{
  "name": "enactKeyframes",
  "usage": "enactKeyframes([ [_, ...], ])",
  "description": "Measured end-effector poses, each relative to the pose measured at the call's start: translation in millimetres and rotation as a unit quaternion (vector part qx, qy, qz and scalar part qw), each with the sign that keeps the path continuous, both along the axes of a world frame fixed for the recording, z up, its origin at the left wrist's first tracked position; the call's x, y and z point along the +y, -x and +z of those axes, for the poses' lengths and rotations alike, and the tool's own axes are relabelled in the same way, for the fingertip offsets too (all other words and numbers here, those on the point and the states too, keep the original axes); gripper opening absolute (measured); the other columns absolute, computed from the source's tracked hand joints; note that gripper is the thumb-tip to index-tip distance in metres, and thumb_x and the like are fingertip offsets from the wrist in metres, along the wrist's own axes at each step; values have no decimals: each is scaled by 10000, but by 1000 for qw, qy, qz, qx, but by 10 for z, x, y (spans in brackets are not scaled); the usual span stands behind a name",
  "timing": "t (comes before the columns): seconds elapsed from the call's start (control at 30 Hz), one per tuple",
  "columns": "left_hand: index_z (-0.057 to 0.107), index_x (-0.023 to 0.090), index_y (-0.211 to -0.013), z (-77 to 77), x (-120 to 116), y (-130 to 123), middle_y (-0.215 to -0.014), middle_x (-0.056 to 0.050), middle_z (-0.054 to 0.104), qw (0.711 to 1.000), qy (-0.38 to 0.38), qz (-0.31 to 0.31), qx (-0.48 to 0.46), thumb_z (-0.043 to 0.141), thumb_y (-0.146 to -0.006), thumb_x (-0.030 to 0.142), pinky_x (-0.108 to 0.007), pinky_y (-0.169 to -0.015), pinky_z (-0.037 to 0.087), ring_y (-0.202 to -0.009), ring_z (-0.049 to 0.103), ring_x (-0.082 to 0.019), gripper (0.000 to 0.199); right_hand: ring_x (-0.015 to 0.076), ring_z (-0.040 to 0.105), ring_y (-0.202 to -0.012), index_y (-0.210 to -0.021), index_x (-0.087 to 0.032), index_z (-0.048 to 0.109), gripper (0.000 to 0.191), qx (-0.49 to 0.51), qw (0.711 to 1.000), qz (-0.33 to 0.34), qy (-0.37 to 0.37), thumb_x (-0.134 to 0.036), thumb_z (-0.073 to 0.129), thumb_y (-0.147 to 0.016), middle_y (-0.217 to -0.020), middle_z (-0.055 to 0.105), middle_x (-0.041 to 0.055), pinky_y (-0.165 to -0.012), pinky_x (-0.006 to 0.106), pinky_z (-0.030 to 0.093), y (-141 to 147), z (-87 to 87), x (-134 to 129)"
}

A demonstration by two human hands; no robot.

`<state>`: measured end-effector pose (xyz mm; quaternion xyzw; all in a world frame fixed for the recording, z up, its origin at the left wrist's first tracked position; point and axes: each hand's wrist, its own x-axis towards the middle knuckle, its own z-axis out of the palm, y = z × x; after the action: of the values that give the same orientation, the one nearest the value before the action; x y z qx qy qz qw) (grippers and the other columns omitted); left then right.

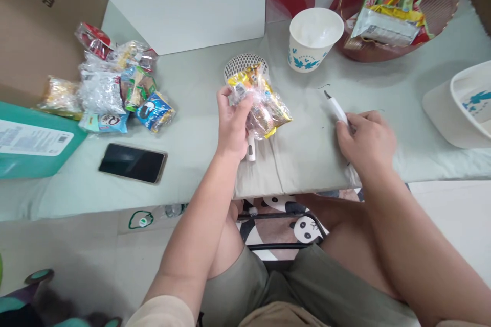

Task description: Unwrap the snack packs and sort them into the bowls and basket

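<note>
My left hand (pixel 233 125) is closed on a yellow snack packet (pixel 268 112) in crinkly clear plastic, raised over the table. Beneath it lies a white tool with a round honeycomb-patterned head (pixel 240 64); its handle (pixel 251 149) shows under my fingers, and the middle is hidden. My right hand (pixel 368 138) grips a slim white pen-like tool (pixel 336 110) with a dark pointed tip aimed up and left. Some clear plastic (pixel 352 176) shows just below that hand at the table edge. A white paper cup (pixel 309 53) with blue leaves stands beyond, between the hands.
Several wrapped snacks (pixel 102 89) are heaped at the left, near a black phone (pixel 133 163) and a green box (pixel 34 138). A pinkish ribbed bowl (pixel 387 53) of packets sits at back right. A white container (pixel 441 107) stands far right. Large boxes (pixel 207 5) line the back.
</note>
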<state>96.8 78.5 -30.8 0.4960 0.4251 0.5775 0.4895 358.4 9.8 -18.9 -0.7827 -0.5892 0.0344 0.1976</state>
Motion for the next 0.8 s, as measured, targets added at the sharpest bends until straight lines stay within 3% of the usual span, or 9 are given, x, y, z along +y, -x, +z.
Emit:
enactKeyframes([
  [0.1, 458, 328, -1171, 45, -83, -110, -1070, -14, 652, 999, 5, -36, 5, 667, -809, 774, -398, -843, 603, -966, 729, -218, 612, 331, 613, -990, -1111, -208, 724, 332, 17, 998, 3, -66, -373, 592, -855, -1074, 671, 162, -866, 503, 464, 32, -32, 9],
  [0.23, 473, 309, -1112, 78, -189, -238, -1014, 1, 652, 994, 12, -107, 5, 711, -788, 745, -349, -759, 610, -882, 721, -187, 592, 268, 638, -970, -1247, -201, 625, 426, 171, 955, 192, -147, -436, 570, -896, -1061, 678, 127, -842, 432, 520, 326, 36, -66],
  [0.3, 468, 302, -1096, 85, -236, -291, -1009, 5, 645, 989, 27, -147, -3, 754, -768, 708, -327, -746, 605, -869, 704, -172, 595, 232, 636, -874, -1174, -217, 627, 362, 208, 938, 227, -160, -423, 618, -876, -963, 680, 79, -793, 396, 527, 478, 70, -104],
  [0.37, 455, 297, -1085, 90, -269, -332, -1012, 5, 636, 984, 47, -169, -7, 773, -759, 682, -316, -749, 596, -872, 686, -163, 596, 206, 619, -802, -994, -240, 634, 167, 209, 942, 206, -165, -363, 616, -882, -864, 659, 44, -766, 375, 522, 575, 89, -130],
  [0.5, 423, 299, -1076, 86, -259, -357, -1038, 8, 616, 984, 78, -157, -23, 753, -777, 670, -329, -803, 580, -929, 676, -169, 579, 216, 646, -823, -837, -262, 602, 83, 197, 941, 204, -183, -300, 573, -905, -864, 667, 51, -778, 393, 534, 584, 110, -176],
  [0.67, 410, 304, -1078, 45, -116, -256, -1107, -7, 629, 991, 85, -92, -40, 717, -793, 694, -376, -861, 580, -1110, 692, -238, 572, 232, 699, -939, -877, -269, 616, 81, 209, 896, 320, -227, -192, 594, -866, -1031, 734, 51, -842, 419, 540, 508, 135, -259],
  [0.8, 425, 309, -1140, 20, -18, -121, -1088, -14, 663, 992, 101, -65, -36, 770, -774, 641, -366, -789, 585, -1030, 725, -241, 602, 242, 683, -1036, -863, -263, 629, 117, 191, 871, 387, -235, -153, 595, -840, -1051, 743, 37, -900, 425, 508, 530, 134, -317],
])
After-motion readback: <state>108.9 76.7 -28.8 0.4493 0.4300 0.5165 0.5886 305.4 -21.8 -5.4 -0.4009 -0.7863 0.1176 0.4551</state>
